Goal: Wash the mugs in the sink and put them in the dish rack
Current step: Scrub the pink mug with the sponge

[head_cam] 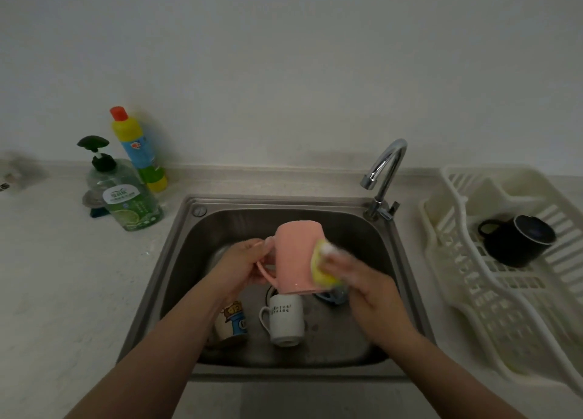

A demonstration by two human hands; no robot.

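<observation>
Over the steel sink (pixel 176 260) I hold a pink mug (pixel 295 257) bottom up. My left hand (pixel 243 264) grips its handle side. My right hand (pixel 362 279), foamy, presses a yellow sponge (pixel 320 268) against the mug's right wall. On the sink floor below lie a white mug (pixel 285 319) with dark lettering and a cartoon-printed mug (pixel 233 324), partly hidden by my left forearm. A blue object (pixel 331 298) peeks out under the sponge. A black mug (pixel 517 240) lies in the white dish rack (pixel 473 279) at the right.
A chrome faucet (pixel 383 172) stands at the sink's back right corner; no water stream is visible. On the counter at the left stand a green pump bottle (pixel 126 191) and a yellow and blue bottle (pixel 138 147) with a red cap.
</observation>
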